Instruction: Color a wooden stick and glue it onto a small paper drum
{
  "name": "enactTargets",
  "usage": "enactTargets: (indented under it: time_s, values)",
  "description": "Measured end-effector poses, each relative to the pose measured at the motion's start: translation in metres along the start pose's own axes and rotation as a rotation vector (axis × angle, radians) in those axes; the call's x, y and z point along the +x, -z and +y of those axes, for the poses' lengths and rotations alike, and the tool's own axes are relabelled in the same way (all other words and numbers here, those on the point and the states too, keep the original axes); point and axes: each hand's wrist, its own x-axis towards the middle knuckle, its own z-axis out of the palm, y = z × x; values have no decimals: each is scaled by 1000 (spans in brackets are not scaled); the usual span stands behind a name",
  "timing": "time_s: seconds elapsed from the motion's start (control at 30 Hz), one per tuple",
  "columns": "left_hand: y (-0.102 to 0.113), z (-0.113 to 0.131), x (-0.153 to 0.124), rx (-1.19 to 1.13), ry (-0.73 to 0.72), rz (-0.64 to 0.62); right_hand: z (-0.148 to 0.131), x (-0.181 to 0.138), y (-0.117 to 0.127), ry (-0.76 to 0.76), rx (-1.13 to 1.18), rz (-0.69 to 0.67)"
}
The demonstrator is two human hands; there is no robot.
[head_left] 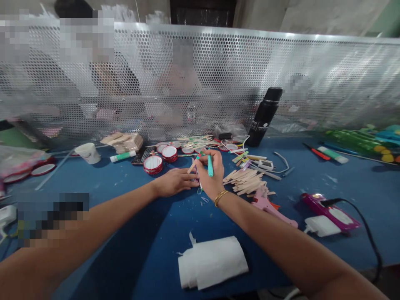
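My right hand, with a gold bracelet at its wrist, has its fingers closed round a turquoise marker. A flat wooden craft stick stands slanted at its fingertips, with small green and red patches near its top. My left hand lies low over the blue table, fingers stretched out toward the right hand. Its fingertips touch or nearly touch something purplish, mostly hidden between the two hands. A small pale loop of string lies just below them.
Loose craft sticks and a pink glue gun lie to the right. Round red-rimmed pieces stand behind my left hand. A white cloth roll lies in front. A black bottle stands before the perforated metal screen.
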Motion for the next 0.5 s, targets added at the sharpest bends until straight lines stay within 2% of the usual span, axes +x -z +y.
enactTargets:
  time_s: [0.2, 0.5]
  values:
    - [4, 2, 7, 25, 12, 41, 3, 0, 0, 8, 10, -4]
    - [0, 33, -26, 122, 15, -58, 0, 1, 0, -5, -5, 5]
